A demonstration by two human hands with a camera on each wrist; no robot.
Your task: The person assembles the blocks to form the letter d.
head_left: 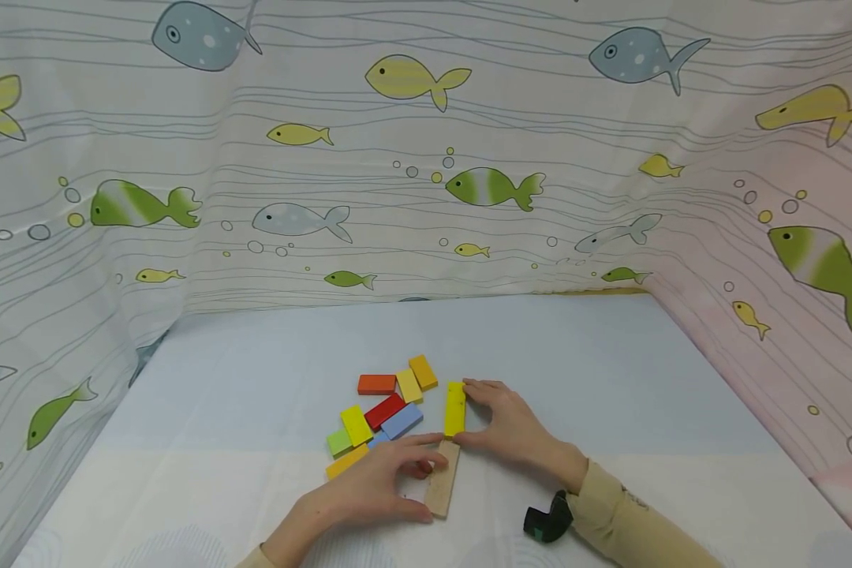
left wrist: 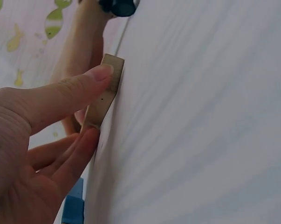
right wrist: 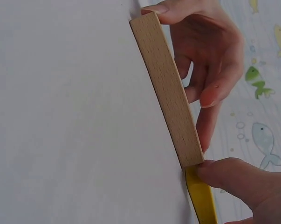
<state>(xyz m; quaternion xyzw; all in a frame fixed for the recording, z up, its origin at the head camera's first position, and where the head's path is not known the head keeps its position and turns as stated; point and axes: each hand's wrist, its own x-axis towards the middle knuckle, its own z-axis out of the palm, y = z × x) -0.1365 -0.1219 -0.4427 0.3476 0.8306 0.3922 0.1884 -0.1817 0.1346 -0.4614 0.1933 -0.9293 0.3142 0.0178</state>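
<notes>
A plain wooden block (head_left: 442,483) lies on the table, with my left hand (head_left: 372,480) spanning its length. The left thumb (left wrist: 91,80) holds one end and the fingers curl toward the other. Directly beyond it, end to end, lies a yellow block (head_left: 455,406). My right hand (head_left: 517,430) grips that one from the right side, index finger at its far end and thumb at its near end. In the right wrist view, the right thumb (right wrist: 229,177) is right at the joint where the wooden block (right wrist: 166,88) meets the yellow block (right wrist: 202,198).
Left of the two blocks lies a loose group: orange-red (head_left: 376,384), pale yellow (head_left: 409,386), dark red (head_left: 385,411), blue (head_left: 401,421), green (head_left: 339,443) and several others. My left hand partly covers some. A black object (head_left: 548,518) sits by the right sleeve. Fish-print cloth (head_left: 412,173) surrounds the table.
</notes>
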